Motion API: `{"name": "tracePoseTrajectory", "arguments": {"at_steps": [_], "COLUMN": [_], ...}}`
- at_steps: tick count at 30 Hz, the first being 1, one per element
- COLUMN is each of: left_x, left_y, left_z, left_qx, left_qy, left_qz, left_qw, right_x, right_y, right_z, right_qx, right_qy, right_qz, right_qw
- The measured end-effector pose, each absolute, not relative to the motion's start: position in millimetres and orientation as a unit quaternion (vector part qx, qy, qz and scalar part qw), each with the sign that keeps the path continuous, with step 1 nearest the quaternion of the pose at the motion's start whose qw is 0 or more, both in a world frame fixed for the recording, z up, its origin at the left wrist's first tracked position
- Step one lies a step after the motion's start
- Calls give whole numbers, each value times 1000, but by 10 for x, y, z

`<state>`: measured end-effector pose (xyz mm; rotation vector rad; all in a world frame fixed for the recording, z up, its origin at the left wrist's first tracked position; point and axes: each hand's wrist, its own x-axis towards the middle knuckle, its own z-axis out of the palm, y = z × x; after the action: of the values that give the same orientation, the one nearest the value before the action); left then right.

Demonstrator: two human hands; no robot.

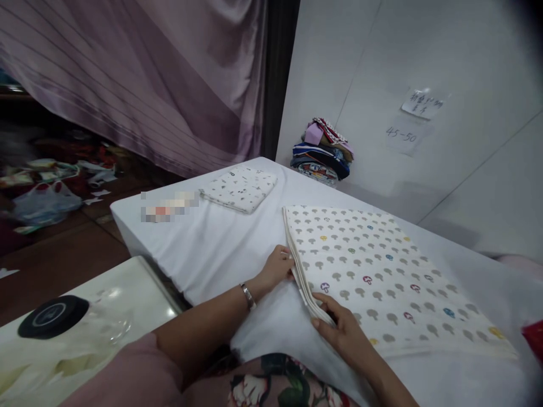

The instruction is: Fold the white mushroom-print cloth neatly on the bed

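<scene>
Head view shows a cream mushroom-print cloth (369,265) lying in layers on the near right part of a white-covered surface (224,249), its left edge towards the middle of the scene. Both hands are at that edge. The left hand (278,264), with a bracelet (248,296) at its wrist, is farther along it, fingers curled in against the layers; whether they pinch every layer cannot be told, since the fingertips are partly hidden. The right hand (339,323) is nearer, gripping the edge between thumb and forefinger close to the near left corner.

Done well, this step seems to call for a light, even hold. The layers show as several lines at the edge, spreading a little apart by the right hand, so sliding the fingertips along to bring them flush would probably help more than squeezing hard. Both hands should draw with equal pull, or the near corner may skew. The fabric looks soft and likely creases easily; smoothing the printed top outward from the edge would be the safer stroke. The white cover beneath is wrinkled, so pinching only the cloth matters. Well apart, on the far left, lies a smaller folded cloth (240,189).
</scene>
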<state>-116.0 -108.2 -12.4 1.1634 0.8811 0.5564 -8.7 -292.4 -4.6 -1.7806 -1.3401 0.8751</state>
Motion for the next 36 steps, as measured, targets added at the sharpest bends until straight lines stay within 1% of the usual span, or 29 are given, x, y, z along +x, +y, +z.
{"name": "tracePoseTrajectory", "arguments": {"at_steps": [4,9,14,20,26,28,30,33,36], "left_x": [-1166,-1208,-1217,-1194,-1176,-1168,-1162,-1161,-1171], "left_y": [-1127,-1124,-1100,-1102,-1121,-1116,-1105,-1092,-1090], "left_z": [-147,-112,-91,-105,-101,-126,-152,-164,-150], "left_qx": [529,479,467,493,539,548,552,550,543], "left_qy": [376,371,374,384,398,395,397,398,393], "left_qz": [276,256,236,243,243,247,250,249,248], "left_qw": [709,753,766,742,702,695,690,691,699], "right_x": [-89,-87,-83,-78,-104,-107,-88,-14,59], "right_y": [-2929,-2913,-2906,-2912,-2835,-2734,-2589,-2336,-2125], "right_z": [-85,-62,-74,-79,130,190,214,192,142], "right_qx": [-694,-704,-706,-701,-703,-701,-706,-729,-748], "right_qy": [-529,-529,-531,-530,-529,-531,-537,-556,-586], "right_qz": [332,325,324,329,357,354,325,226,142], "right_qw": [359,344,340,345,315,318,327,329,279]}}
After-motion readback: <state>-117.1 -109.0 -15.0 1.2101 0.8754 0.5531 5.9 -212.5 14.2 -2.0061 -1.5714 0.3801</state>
